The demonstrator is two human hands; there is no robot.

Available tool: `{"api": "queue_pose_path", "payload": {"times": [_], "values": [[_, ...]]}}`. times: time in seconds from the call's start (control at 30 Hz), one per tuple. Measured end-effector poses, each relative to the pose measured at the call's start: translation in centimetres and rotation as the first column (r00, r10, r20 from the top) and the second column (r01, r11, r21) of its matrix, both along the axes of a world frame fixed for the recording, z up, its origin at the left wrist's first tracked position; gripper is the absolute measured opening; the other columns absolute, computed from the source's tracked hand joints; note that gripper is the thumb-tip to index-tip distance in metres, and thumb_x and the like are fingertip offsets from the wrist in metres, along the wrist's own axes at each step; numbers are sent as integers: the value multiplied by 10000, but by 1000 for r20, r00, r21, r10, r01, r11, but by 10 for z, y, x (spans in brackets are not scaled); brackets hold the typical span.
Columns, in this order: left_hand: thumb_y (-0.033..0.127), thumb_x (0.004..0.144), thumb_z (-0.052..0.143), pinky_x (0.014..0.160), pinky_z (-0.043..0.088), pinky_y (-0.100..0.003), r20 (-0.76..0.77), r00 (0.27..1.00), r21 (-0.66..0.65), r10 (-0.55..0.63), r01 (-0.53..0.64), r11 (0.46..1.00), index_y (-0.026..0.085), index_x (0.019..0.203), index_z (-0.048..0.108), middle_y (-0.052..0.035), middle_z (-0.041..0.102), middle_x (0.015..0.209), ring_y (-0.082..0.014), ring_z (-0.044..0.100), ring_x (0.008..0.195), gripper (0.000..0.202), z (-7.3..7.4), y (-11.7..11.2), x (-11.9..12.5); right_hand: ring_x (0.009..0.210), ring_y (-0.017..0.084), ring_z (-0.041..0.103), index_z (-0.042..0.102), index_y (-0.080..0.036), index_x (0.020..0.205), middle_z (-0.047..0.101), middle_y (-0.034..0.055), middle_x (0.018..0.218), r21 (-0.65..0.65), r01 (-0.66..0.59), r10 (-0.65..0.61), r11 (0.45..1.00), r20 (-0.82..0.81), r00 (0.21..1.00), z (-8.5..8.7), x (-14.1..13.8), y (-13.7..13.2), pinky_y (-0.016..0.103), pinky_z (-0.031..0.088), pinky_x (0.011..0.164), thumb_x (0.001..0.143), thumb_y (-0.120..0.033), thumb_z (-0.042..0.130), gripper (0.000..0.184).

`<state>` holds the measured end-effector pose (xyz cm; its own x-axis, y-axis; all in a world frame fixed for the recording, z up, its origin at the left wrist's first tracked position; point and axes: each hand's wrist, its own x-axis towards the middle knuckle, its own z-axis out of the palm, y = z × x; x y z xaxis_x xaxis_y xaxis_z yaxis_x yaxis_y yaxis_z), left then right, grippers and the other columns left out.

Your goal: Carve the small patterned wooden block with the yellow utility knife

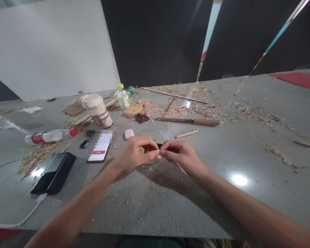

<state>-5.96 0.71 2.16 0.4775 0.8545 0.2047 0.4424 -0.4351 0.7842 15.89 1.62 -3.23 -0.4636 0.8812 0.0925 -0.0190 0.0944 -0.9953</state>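
My left hand (pixel 138 153) and my right hand (pixel 179 153) meet over the middle of the grey table (pixel 150 206), fingertips pinched together. Between them is a tiny white piece (pixel 159 155), too small to name, and both hands appear to grip it. Something dark shows just behind the fingertips, and a small patterned item lies partly hidden behind my left hand. A round pale pink object (pixel 129 133) rests beyond my left knuckles. Behind my right hand lies a short light wooden stick (pixel 186 134), and farther off a long knife-like tool (pixel 188 121) with a wooden handle.
On the left are a phone (pixel 99 148), a black device (pixel 54 173) with a white cable (pixel 32 213), and a red-capped bottle (pixel 50 136) on its side. A lidded cup (pixel 97 109) and a yellow-green-capped bottle (pixel 123 97) stand behind. Wood shavings (pixel 177 111) litter the table.
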Motion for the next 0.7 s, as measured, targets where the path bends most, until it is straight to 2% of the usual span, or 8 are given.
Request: {"api": "queue_pose_path", "payload": {"times": [0.1,0.17,0.23,0.37,0.47,0.53,0.6,0.7], "values": [[230,916,682,749,465,-283,-9,1000,-24,-24,24,999,173,863,751,-39,730,858,-162,637,798,104,-1,1,1,773,152,587,753,-222,841,694,3,814,45,-34,33,998,35,999,-3,-1,0,296,413,730,938,-412,750,214],[218,901,693,766,458,-285,-23,999,2,-40,40,999,174,824,746,-45,710,904,-161,628,828,103,-1,2,-3,786,161,598,752,-222,837,701,7,818,72,-38,33,997,63,997,-4,-2,-2,298,421,732,939,-416,749,219],[224,894,709,728,429,-277,-69,997,14,-36,37,999,174,803,746,-32,676,869,-147,586,781,110,0,2,-6,777,162,596,747,-220,833,698,6,808,96,-32,23,995,91,996,-3,-3,-4,298,422,724,943,-417,743,226],[316,953,687,639,383,-268,-114,993,-109,11,-24,994,178,933,771,-9,654,754,-135,534,679,163,0,-1,-9,749,156,572,727,-221,826,672,-1,785,184,47,-76,982,151,986,2,-5,-8,294,407,699,957,-380,720,206],[323,968,684,717,460,-282,-81,997,-61,20,-25,998,182,999,770,-43,712,891,-159,617,782,168,-2,-2,-9,755,155,554,715,-222,817,655,-1,792,223,93,-129,970,153,980,4,-4,-8,298,396,704,954,-346,713,185],[271,983,655,817,504,-306,-53,998,47,-19,22,999,190,995,765,-70,729,1029,-181,665,906,138,-4,-1,-10,739,151,534,713,-220,810,640,0,782,154,78,-96,985,110,989,4,-3,-6,299,386,696,948,-360,719,197],[217,1009,591,911,520,-336,-22,996,150,-89,91,984,207,1036,761,-83,740,1118,-197,686,1018,172,-6,1,-12,697,141,497,720,-217,812,613,-3,752,9,31,-32,999,33,999,2,-1,-4,292,365,661,928,-377,740,199],[203,1038,553,942,528,-357,-41,985,232,-170,174,957,235,1113,764,-82,775,1098,-203,704,1038,227,-8,3,-16,658,129,454,744,-212,842,590,1,746,-232,-64,40,971,-107,993,-4,1,-1,278,340,611,873,-371,782,167]]}}
